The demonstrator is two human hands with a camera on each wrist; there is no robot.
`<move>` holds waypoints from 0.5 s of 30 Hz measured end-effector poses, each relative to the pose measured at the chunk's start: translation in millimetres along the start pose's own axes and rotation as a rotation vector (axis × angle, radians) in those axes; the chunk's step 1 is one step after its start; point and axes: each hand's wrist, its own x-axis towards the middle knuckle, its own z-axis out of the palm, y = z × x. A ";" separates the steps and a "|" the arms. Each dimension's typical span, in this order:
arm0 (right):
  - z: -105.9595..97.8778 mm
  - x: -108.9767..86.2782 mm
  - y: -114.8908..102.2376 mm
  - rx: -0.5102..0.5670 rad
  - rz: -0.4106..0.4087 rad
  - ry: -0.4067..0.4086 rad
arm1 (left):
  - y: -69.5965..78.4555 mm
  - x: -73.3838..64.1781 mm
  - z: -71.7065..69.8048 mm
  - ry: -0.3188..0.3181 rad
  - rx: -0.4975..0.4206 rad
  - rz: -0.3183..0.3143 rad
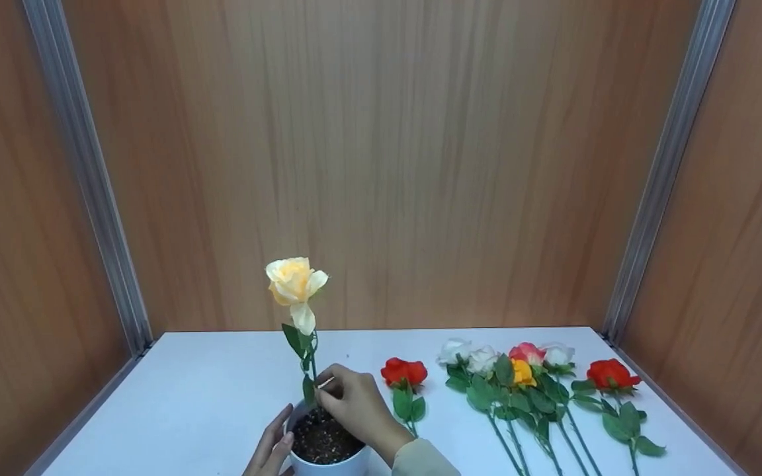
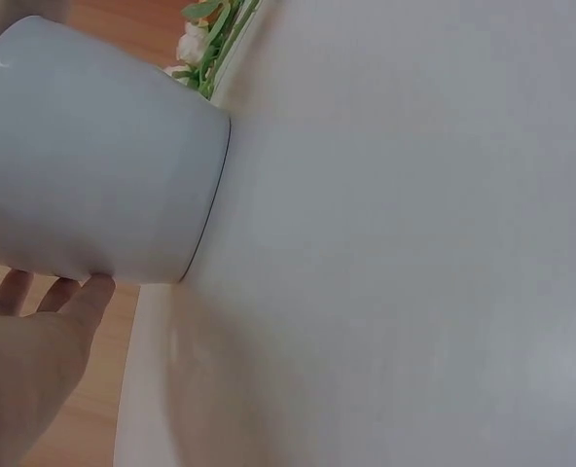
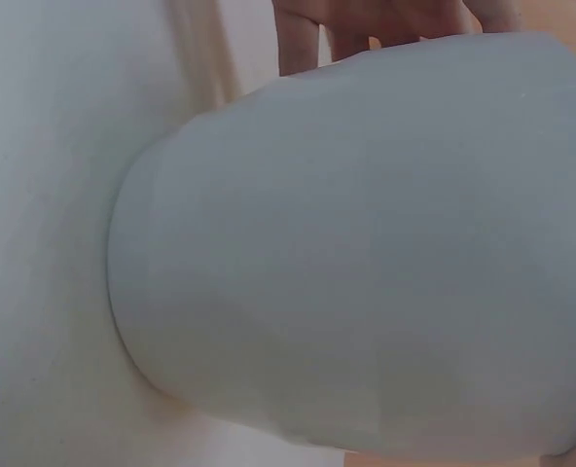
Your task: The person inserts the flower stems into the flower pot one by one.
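A pale yellow rose [image 1: 290, 283] stands upright in a white flowerpot [image 1: 336, 469] filled with dark soil [image 1: 325, 441]. My right hand [image 1: 360, 408] pinches its green stem low down, just above the soil. My left hand [image 1: 267, 446] rests against the pot's left side, its thumb near the rim. In the left wrist view the fingertips of that hand [image 2: 37, 365] touch the wall of the pot [image 2: 93, 156], whose base is on the table. The right wrist view is mostly filled by the pot [image 3: 366, 253], which hides my right hand there.
A single red rose [image 1: 404, 372] lies just right of my right hand. Farther right, white roses [image 1: 483, 360], a pink rose [image 1: 528, 353] and an orange-yellow rose [image 1: 522, 373] lie bunched on the white table [image 1: 209, 396]. Another red rose [image 1: 611, 375] is near the right edge. Wooden panels [image 1: 381, 165] enclose the table.
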 end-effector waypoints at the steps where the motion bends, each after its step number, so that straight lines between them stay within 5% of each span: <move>1: 0.2 0.1 -0.1 0.001 0.007 -0.001 | -0.4 0.0 -0.1 0.000 -0.001 0.004; 15: 1.3 2.2 -2.7 -0.078 -0.010 -0.017 | -0.3 -2.0 -4.6 -0.039 0.010 0.052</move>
